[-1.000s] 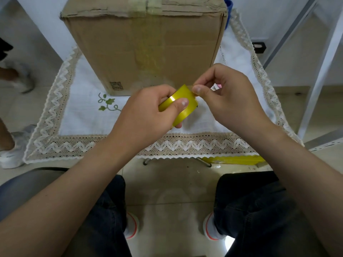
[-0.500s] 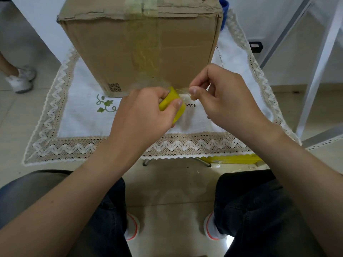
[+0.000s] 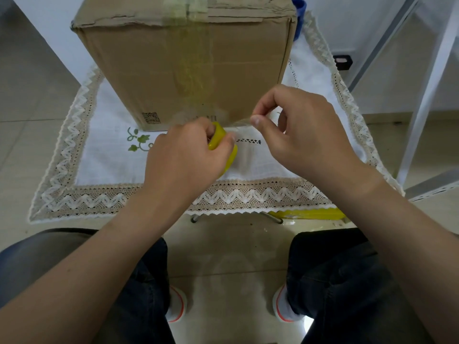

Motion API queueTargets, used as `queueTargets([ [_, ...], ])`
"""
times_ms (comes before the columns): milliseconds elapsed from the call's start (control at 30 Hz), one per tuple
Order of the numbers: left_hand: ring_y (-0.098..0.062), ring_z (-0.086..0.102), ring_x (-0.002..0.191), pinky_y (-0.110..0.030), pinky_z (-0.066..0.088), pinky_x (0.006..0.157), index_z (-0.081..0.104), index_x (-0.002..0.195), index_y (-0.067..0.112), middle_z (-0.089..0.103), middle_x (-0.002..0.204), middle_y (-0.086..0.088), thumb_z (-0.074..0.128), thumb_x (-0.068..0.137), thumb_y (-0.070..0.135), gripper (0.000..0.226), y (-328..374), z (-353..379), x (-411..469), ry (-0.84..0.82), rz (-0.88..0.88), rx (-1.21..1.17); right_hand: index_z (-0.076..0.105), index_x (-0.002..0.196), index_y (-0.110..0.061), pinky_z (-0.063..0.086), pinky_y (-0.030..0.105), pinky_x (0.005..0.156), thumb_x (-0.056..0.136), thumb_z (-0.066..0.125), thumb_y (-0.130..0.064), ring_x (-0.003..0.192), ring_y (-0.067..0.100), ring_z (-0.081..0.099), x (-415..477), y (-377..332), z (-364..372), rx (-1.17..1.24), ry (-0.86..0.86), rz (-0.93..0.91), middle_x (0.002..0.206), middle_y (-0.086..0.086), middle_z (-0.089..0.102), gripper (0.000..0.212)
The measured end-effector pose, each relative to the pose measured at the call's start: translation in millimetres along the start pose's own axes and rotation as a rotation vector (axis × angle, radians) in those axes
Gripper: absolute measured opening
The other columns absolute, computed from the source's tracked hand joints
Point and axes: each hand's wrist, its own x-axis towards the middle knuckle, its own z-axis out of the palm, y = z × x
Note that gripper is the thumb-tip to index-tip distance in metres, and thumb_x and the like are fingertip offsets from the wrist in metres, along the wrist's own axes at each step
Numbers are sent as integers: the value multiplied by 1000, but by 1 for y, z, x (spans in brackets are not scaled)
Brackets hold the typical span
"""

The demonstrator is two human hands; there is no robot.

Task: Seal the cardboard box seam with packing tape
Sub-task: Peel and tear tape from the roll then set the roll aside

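At centre frame the left hand [image 3: 188,155] gripped a small yellow roll of clear packing tape [image 3: 218,139]; the right hand [image 3: 300,130] pinched its thin, clingy free end [image 3: 242,122], below the tall brown cardboard box [image 3: 188,63] on the lace-edged worktop [image 3: 104,155].

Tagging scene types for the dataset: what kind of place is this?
Probably a home or small informal workspace, not a warehouse: a lace-trimmed embroidered tablecloth under the cardboard box, a tiled floor, and a seated person working at a low table.

White lace-edged cloth [image 3: 114,167] with green vine embroidery [image 3: 139,142]; blue object [image 3: 300,11] behind.
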Motion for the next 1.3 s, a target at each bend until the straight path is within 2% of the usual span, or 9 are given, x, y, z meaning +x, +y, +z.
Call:
queueTargets([
  [100, -22, 60, 65, -35, 45, 60, 59, 78, 18, 61, 64, 0, 57, 94, 54, 39, 0, 1, -1, 9, 3, -6, 62, 91, -27, 55, 40, 75, 95, 67, -29, 76, 7, 60, 1, 0, 3, 60, 34, -12, 114, -12, 64, 7],
  [233, -21, 59, 63, -32, 41, 57, 59, 78, 19, 58, 60, 1, 57, 95, 51, 36, 0, 1, -1, 13, 1, -41, 59, 92, -23, 60, 41, 64, 99, 65, -20, 67, 9, 68, 1, -6, 4, 325, -39, 123, 82, -7, 75, 10],
  [333, -21, 62, 65, -35, 45, 58, 61, 78, 19, 64, 64, -2, 57, 96, 52, 37, 0, -2, -1, 21, -3, -91, 65, 101, -20, 60, 45, 54, 93, 75, -22, 62, 19, 67, 2, -5, 1, 395, -56, 133, 77, -8, 75, 13],
  [500, -23, 63, 64, -36, 47, 58, 60, 76, 18, 65, 64, -6, 56, 96, 52, 40, 1, -3, -2, 23, 2, -118, 61, 127, -30, 58, 32, 69, 84, 85, -25, 65, 7, 67, 4, -3, -1, 332, -8, 161, 77, -17, 76, 50],
  [567, -25, 62, 64, -37, 47, 58, 60, 75, 17, 63, 63, -6, 56, 96, 52, 40, 1, -3, -2, 26, 4, -119, 71, 117, -29, 58, 29, 67, 83, 86, -27, 64, 2, 68, 6, -2, -2, 361, -3, 204, 76, -17, 77, 37],
  [667, -25, 63, 67, -39, 51, 62, 62, 79, 17, 65, 68, -7, 56, 95, 54, 40, 2, -2, -2, 24, -5, -105, 82, 87, -26, 59, 29, 58, 87, 82, -24, 61, 10, 70, 6, -4, -6, 419, -18, 226, 73, -11, 78, 2],
  [800, -28, 65, 74, -44, 56, 69, 62, 86, 19, 68, 78, -4, 52, 96, 59, 43, 4, 2, -1, 26, -10, -69, 82, 83, -24, 52, 19, 61, 89, 80, -22, 65, 1, 71, 7, -6, -8, 396, 5, 205, 71, -10, 78, 6],
  [1100, -32, 66, 83, -45, 55, 77, 60, 93, 22, 69, 82, -1, 45, 97, 63, 44, 13, 7, -1, 27, -9, -41, 82, 86, -28, 57, 24, 67, 88, 81, -28, 74, 0, 73, 9, -4, -13, 296, 103, 116, 74, -16, 76, 2],
  [1300, -29, 62, 79, -36, 43, 63, 54, 85, 19, 64, 76, -1, 38, 97, 70, 55, 14, 10, 3, 9, -25, -48, 81, 89, -32, 50, 20, 64, 90, 76, -33, 69, 0, 67, 10, -4, -18, 210, 191, 17, 76, -20, 73, 5],
])
